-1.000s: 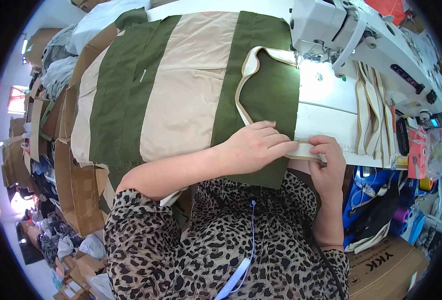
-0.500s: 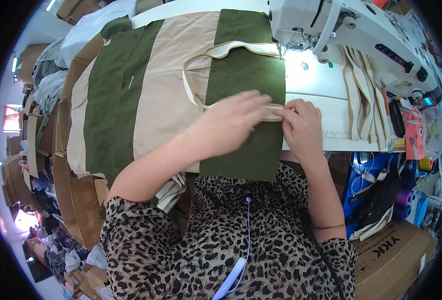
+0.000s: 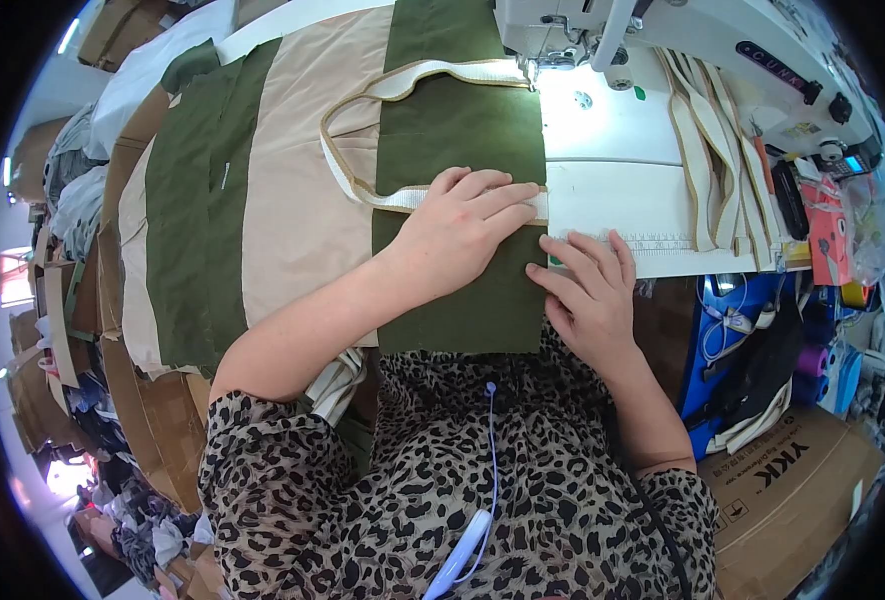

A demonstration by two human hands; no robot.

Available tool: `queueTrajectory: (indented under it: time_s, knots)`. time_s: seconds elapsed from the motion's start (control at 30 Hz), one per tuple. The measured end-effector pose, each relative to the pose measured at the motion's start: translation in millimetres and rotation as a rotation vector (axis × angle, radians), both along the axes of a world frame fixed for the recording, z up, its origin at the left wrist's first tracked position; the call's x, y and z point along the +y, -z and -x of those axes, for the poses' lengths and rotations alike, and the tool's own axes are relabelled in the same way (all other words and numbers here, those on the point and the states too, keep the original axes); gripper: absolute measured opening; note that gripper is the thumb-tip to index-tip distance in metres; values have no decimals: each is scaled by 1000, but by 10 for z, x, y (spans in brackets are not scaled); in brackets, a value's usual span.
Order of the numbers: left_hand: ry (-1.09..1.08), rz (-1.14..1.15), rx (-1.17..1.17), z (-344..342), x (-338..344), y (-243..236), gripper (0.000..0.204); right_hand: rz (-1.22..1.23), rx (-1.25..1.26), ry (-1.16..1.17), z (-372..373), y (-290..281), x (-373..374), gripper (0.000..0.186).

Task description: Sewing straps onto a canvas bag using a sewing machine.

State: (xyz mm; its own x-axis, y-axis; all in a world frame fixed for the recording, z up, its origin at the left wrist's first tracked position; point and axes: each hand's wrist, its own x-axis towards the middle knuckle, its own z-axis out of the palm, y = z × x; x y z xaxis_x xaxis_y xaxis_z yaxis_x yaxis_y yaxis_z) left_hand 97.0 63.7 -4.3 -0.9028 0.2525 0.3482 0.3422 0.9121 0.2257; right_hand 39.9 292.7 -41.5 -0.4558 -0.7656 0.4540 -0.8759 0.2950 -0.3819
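Fabric panel (image 3: 463, 120) slid toward the needle — left hand (image 3: 460, 228) pressing strap (image 3: 403, 198) flat.

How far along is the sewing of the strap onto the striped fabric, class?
Done: the cream strap lies looped on the green and beige fabric, one end under the sewing machine needle. In hand: the left hand presses the near end flat; the right hand steadies the edge. Left: I cannot see stitching on the near end.

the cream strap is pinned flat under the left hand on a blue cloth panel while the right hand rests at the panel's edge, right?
Not quite: the panel is dark green, not blue. The head view shows the left hand pressing the cream strap flat on the green cloth panel, and the right hand resting at that panel's right edge, by the white table.
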Motion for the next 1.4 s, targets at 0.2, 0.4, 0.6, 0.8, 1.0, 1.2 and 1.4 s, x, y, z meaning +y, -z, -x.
queueTrajectory:
  time_s: [0.2,0.4,0.6,0.8,1.0,1.2,1.4]
  knots:
    - [-16,-5,4,6,13,12,32,31,-7,24,-20,27,4,39]
    - [-45,-32,9,-15,28,50,33,29,-26,27,-30,-6,-12,38]
    - [-121,-2,-45,16,33,59,34,12,-75,20,32,-129,-50,27]
    - [-186,-26,-31,353,-205,120,30,-57,-31,16,458,-227,-383,14]
    - [-185,-28,-44,536,-307,155,27,-29,-74,24,603,-178,-465,17]
    - [-187,-35,-18,489,-301,126,28,-20,-87,-1,577,-220,-484,19]
    - [-165,-14,16,508,-304,102,30,-22,-77,2,599,-238,-480,19]
